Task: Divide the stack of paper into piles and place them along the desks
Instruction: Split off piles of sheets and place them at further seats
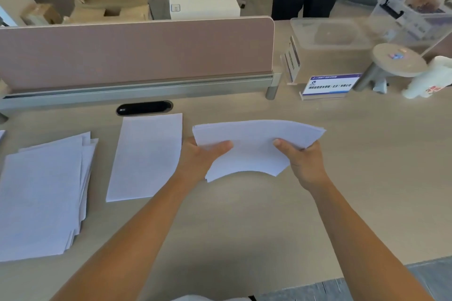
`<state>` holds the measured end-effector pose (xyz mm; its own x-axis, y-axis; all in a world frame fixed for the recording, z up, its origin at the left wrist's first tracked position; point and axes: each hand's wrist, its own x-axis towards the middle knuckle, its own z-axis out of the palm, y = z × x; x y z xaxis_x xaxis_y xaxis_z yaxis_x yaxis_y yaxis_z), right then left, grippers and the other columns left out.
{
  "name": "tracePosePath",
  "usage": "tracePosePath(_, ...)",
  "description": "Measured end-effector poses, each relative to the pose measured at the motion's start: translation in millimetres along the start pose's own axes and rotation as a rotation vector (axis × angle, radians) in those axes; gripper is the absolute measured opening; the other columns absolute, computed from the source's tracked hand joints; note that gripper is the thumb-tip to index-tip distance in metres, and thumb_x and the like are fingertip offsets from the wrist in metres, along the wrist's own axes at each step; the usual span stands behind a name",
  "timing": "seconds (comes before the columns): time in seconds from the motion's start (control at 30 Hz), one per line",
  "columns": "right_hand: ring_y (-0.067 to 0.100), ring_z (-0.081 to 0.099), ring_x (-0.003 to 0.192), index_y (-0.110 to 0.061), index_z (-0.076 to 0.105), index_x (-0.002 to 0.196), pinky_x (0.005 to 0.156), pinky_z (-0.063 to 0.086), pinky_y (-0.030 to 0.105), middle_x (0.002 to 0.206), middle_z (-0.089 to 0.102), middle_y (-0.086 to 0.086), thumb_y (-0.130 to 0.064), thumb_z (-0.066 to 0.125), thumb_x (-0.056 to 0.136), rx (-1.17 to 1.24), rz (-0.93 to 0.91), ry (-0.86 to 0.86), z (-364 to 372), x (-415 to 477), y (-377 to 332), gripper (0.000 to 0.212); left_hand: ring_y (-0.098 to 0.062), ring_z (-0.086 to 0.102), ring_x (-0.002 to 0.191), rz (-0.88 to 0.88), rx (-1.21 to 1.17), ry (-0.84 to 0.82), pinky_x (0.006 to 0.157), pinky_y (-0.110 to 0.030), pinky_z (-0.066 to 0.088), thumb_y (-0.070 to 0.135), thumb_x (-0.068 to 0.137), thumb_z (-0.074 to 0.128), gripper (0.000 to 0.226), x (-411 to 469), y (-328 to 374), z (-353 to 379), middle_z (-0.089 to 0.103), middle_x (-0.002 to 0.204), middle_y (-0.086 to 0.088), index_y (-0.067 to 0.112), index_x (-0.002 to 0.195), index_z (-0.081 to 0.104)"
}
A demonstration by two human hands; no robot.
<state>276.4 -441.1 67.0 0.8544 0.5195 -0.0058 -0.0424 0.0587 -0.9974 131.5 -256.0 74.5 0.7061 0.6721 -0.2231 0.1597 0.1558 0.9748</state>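
Observation:
I hold a stack of white paper (254, 144) above the desk (244, 222), near its middle. My left hand (198, 159) grips the stack's left edge with the thumb on top. My right hand (303, 161) grips its right edge, thumb on top, and the sheets bow upward between the hands. A neat pile of paper (146, 156) lies flat on the desk just left of my left hand. A looser, fanned pile (41, 195) lies further left. A sliver of another sheet (2, 134) shows at the left edge.
A pink divider panel (137, 51) runs along the back, with a black cable port (144, 107) in front of it. At the right stand sign holders (327, 85), clear plastic boxes (330, 34), a round stand (398, 61) and a white bag (430, 78). People stand behind.

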Motion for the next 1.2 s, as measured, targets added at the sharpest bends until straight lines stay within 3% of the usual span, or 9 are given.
tracePosePath(0.1,0.01,0.072,0.085,-0.014,0.071,0.092,0.071,0.056,0.026,0.089,0.077,-0.007,0.0,0.074,0.08,-0.041,0.066,-0.057,-9.7,1.2,10.5,0.019,-0.01,0.072,0.089,-0.045,0.089,-0.09,0.084,-0.034,0.057,0.014,0.066,0.088,0.038,5.3,-11.9,-9.8,0.075,0.095,0.005,0.017,0.1,0.072)
tracePosePath(0.2,0.015,0.071,0.093,-0.012,0.071,0.099,0.081,0.054,0.037,0.1,0.076,-0.001,0.0,0.075,0.079,-0.07,0.162,-0.086,-19.3,-2.9,29.2,0.024,-0.004,0.07,0.089,-0.071,0.18,-0.166,0.091,-0.036,0.054,0.011,0.075,0.081,0.031,4.3,-22.6,-8.1,0.073,0.092,0.016,0.033,0.093,0.067)
tracePosePath(0.33,0.015,0.072,0.09,-0.014,0.073,0.094,0.08,0.054,0.036,0.095,0.076,-0.004,0.001,0.074,0.079,-0.033,0.21,-0.063,-17.6,-2.7,32.2,0.021,-0.014,0.068,0.1,-0.091,0.117,-0.149,0.096,-0.044,0.052,0.018,0.07,0.083,0.035,3.6,-23.3,-0.5,0.073,0.102,0.006,0.035,0.096,0.067)
tracePosePath(0.53,0.013,0.071,0.093,-0.022,0.071,0.096,0.079,0.059,0.028,0.096,0.076,-0.006,-0.002,0.074,0.082,-0.005,0.121,0.008,-8.8,4.3,13.6,0.025,-0.018,0.068,0.105,-0.052,0.03,-0.12,0.092,-0.041,0.054,0.029,0.063,0.084,0.047,3.8,-18.8,3.9,0.073,0.109,-0.001,0.025,0.107,0.069)
tracePosePath(0.63,0.012,0.071,0.093,-0.023,0.072,0.095,0.079,0.058,0.029,0.096,0.076,-0.007,-0.003,0.075,0.08,-0.053,0.132,-0.009,-15.2,5.5,16.3,0.024,-0.012,0.069,0.095,-0.038,0.12,-0.093,0.083,-0.032,0.054,0.023,0.072,0.083,0.033,3.9,-27.9,0.0,0.074,0.1,0.004,0.023,0.103,0.07)
tracePosePath(0.87,0.009,0.067,0.102,-0.022,0.068,0.11,0.089,0.051,0.031,0.108,0.072,-0.007,-0.016,0.071,0.088,-0.464,0.154,-0.095,-50.8,-6.6,31.4,0.023,-0.014,0.068,0.095,0.052,0.784,-0.095,0.079,-0.027,0.051,0.034,0.092,0.061,0.024,-0.3,-44.7,-21.2,0.072,0.103,0.005,0.018,0.109,0.067)
tracePosePath(1.0,0.005,0.058,0.073,-0.022,0.064,0.113,0.061,0.038,0.011,0.085,0.062,-0.017,-0.029,0.057,0.097,-0.861,0.136,-0.151,-51.7,-9.7,20.7,0.018,-0.032,0.064,0.083,0.196,0.997,-0.149,0.067,-0.035,0.049,0.028,0.098,0.052,0.027,-0.2,-35.2,-22.7,0.067,0.081,-0.007,0.005,0.094,0.067)
tracePosePath(1.07,0.007,0.054,0.069,-0.023,0.063,0.107,0.058,0.038,0.011,0.079,0.059,-0.017,-0.028,0.054,0.099,-0.92,0.122,-0.144,-49.9,-9.0,17.0,0.013,-0.037,0.061,0.086,0.206,1.062,-0.17,0.069,-0.038,0.049,0.024,0.099,0.05,0.027,-1.6,-29.1,-21.4,0.065,0.089,-0.014,0.002,0.101,0.065)
tracePosePath(1.2,0.033,0.053,0.064,0.004,0.063,0.083,0.058,0.041,0.036,0.069,0.062,0.016,-0.034,0.053,0.098,-1.043,0.164,-0.093,-48.2,-6.2,15.4,0.042,-0.021,0.051,0.119,0.126,1.014,-0.272,0.091,-0.037,0.047,0.037,0.088,0.065,0.049,-1.7,-23.6,-25.5,0.054,0.125,0.002,0.023,0.132,0.048)
